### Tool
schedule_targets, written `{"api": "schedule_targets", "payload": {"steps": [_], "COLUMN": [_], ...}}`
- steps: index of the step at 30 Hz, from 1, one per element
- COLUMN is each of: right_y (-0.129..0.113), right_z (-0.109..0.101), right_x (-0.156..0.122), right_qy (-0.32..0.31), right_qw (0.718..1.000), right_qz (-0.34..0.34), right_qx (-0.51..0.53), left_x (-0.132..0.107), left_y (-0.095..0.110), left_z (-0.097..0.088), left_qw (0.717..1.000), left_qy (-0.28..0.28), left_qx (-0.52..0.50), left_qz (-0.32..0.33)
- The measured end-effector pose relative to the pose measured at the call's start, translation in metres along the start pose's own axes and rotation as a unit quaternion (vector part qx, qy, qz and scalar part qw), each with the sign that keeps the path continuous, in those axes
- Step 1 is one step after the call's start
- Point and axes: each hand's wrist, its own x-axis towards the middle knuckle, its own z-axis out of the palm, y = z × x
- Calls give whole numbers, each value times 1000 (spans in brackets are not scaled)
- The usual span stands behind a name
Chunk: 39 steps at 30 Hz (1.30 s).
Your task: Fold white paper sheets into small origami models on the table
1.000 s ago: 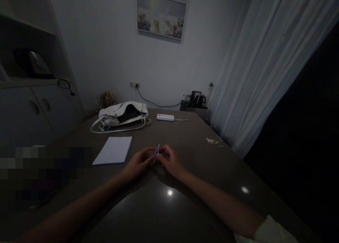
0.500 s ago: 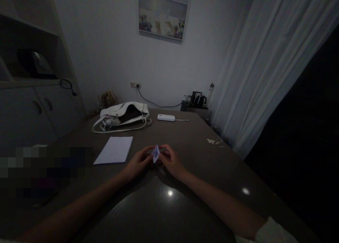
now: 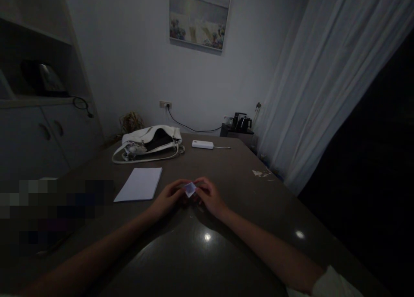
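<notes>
My left hand point(image 3: 168, 198) and my right hand point(image 3: 209, 196) meet at the middle of a dark table point(image 3: 226, 254). Between their fingertips they pinch a small pale folded piece of paper point(image 3: 190, 189), held just above the tabletop. Both hands have their fingers curled in on it. A white sheet of paper point(image 3: 139, 184) lies flat to the left of my left hand.
A white handbag point(image 3: 148, 142) lies open at the far side of the table, with a white power bank point(image 3: 202, 144) and its cable beside it. A cabinet stands at the left, a curtain point(image 3: 323, 85) at the right, a kettle point(image 3: 241, 121) on a low stand behind.
The small paper stood on edge between my fingers a second ago; it has been turned and now lies flatter and lower. My hands have barely shifted.
</notes>
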Motion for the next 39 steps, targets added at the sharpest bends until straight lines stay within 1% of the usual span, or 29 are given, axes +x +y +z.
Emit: {"api": "schedule_targets", "payload": {"steps": [4, 9, 14, 19, 24, 27, 29, 34, 37, 39], "right_y": [1, 0, 0, 5, 8, 7, 7, 5, 4, 3], "right_z": [0, 1, 0, 0, 0, -1, 0, 1, 1, 1], "right_x": [1, 2, 2, 3, 2, 1, 1, 0, 0, 1], "right_qy": [9, 14, 15, 11, 12, 9, 5, 16, -5, -8], "right_qw": [1000, 1000, 1000, 1000, 997, 996, 996, 999, 999, 998], "right_qz": [-5, 4, -1, -17, -40, -40, -36, -24, -16, -16], "right_qx": [7, 4, 6, -6, -61, -84, -81, -22, -36, -53], "left_x": [1, 1, -1, 0, 2, 2, 2, 0, 0, -1], "left_y": [1, 3, 4, 3, -2, -2, -1, 1, -1, -3], "left_z": [-1, -3, -1, -1, -2, -1, 0, 0, 0, 0], "left_qw": [1000, 1000, 1000, 1000, 1000, 1000, 1000, 1000, 999, 999], "left_qy": [-2, -3, 6, 17, -1, -11, -13, -22, -34, -40], "left_qx": [0, 7, -1, -4, 2, -3, -4, 4, 0, -9], "left_qz": [0, 1, -7, -21, -6, 1, 5, 19, 26, 23]}}
